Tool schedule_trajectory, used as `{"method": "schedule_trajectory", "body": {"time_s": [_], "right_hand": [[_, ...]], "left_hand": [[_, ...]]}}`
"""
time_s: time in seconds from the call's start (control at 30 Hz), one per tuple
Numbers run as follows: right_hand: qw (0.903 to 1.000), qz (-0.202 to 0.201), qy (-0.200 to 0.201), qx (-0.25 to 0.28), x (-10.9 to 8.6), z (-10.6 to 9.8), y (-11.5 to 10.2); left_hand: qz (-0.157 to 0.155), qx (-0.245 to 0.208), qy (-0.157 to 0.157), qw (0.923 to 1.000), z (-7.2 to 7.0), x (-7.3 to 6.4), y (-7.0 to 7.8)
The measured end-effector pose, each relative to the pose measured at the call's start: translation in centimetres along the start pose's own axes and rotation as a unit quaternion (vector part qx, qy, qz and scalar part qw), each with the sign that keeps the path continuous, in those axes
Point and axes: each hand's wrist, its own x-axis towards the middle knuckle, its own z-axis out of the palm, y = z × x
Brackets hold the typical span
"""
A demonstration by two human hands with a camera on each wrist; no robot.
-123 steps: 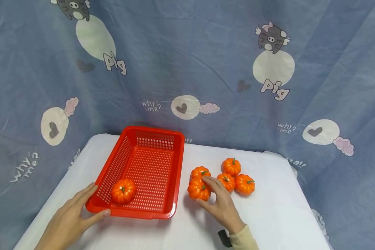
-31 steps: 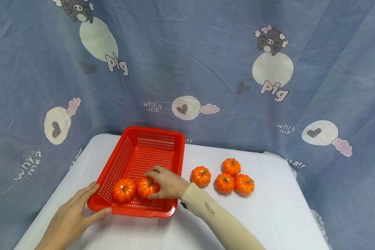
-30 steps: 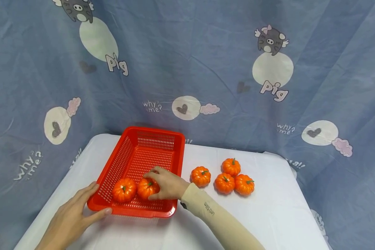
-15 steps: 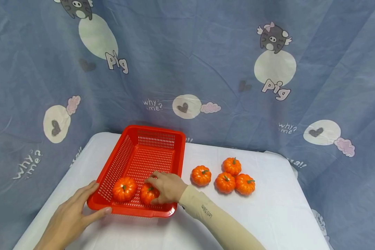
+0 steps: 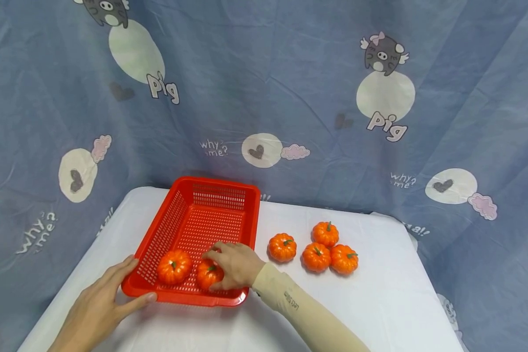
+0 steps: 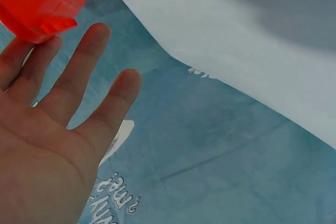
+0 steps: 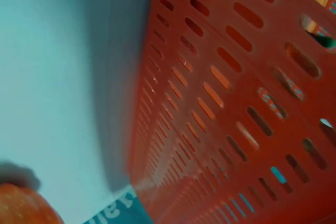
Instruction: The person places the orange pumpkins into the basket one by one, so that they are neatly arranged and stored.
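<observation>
In the head view my right hand (image 5: pixel 235 264) reaches over the near right side of the red plastic basket (image 5: pixel 253 220). Its fingers and thumb hold a small orange pumpkin (image 5: pixel 207 275) with a green stem, close over the basket's floor. To the left of it, in the same basket, sits another pumpkin (image 5: pixel 174 267). My left hand (image 5: pixel 99 305) touches the basket's near left corner, thumb at the front rim, other fingers along the left side. The left wrist view shows that hand's fingers (image 6: pixel 79 72) spread and nearly straight beside the basket. The right wrist view looks at the slotted basket wall (image 7: pixel 236 103), which hides the hand.
On the white-covered table (image 5: pixel 378 308), right of the basket, lies a single pumpkin (image 5: pixel 282 247). Farther right is a cluster of three, the nearest being a pumpkin (image 5: pixel 316 257). A blue patterned curtain (image 5: pixel 264 88) hangs behind and at both sides.
My right hand has carried one pumpkin leftward from the table into the basket. Over the last second it has moved slightly toward the near side with it. The left hand has stayed put.
</observation>
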Motion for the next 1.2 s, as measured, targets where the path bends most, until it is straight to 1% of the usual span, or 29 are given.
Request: {"method": "schedule_trajectory", "body": {"time_s": [0.03, 0.17, 0.23, 0.3, 0.4, 0.5, 0.6, 0.7, 0.8, 0.9, 1.0, 1.1, 1.2], "right_hand": [[1.0000, -0.003, 0.009, 0.002, 0.0, 0.1, 0.1], [0.9977, -0.016, 0.061, 0.023, -0.2, 0.3, 0.3], [0.9951, -0.026, 0.089, 0.035, -0.2, 0.3, 0.4], [0.9904, -0.039, 0.121, 0.054, -0.3, 0.3, 0.5], [0.9811, -0.052, 0.169, 0.080, -0.7, 0.5, 0.6], [0.9683, -0.058, 0.219, 0.104, -1.2, 0.8, 0.8], [0.9552, -0.059, 0.260, 0.129, -1.9, 1.0, 0.8], [0.9418, -0.062, 0.291, 0.156, -2.9, 1.1, 0.8], [0.9313, -0.058, 0.314, 0.174, -4.3, 1.0, 0.9], [0.9238, -0.041, 0.334, 0.182, -5.9, 1.0, 1.4], [0.9196, -0.016, 0.344, 0.189, -7.3, 1.0, 2.2], [0.9173, 0.009, 0.344, 0.200, -8.6, 1.0, 3.1], [0.9131, 0.024, 0.355, 0.198, -10.0, 1.2, 4.2]], "left_hand": [[-0.001, -0.001, -0.002, 1.0000, 0.0, 0.0, 0.0], [0.006, -0.007, 0.008, 0.9999, 0.0, 0.1, 0.1], [0.003, -0.004, 0.005, 1.0000, 0.0, 0.1, 0.1], [0.001, -0.003, 0.005, 1.0000, 0.0, 0.1, 0.1], [-0.008, 0.001, -0.008, 0.9999, 0.0, 0.2, 0.0], [-0.018, 0.002, -0.020, 0.9996, 0.0, 0.2, 0.1], [-0.024, 0.001, -0.031, 0.9992, 0.1, 0.3, 0.1], [-0.028, 0.000, -0.037, 0.9989, 0.1, 0.3, 0.2], [-0.030, 0.002, -0.043, 0.9986, 0.1, 0.4, 0.2], [-0.026, 0.004, -0.039, 0.9989, 0.1, 0.4, 0.3], [-0.025, 0.004, -0.037, 0.9990, 0.0, 0.3, 0.2], [-0.024, 0.002, -0.033, 0.9992, -0.1, 0.2, 0.0], [-0.026, 0.003, -0.033, 0.9991, -0.1, 0.2, 0.0]]}}
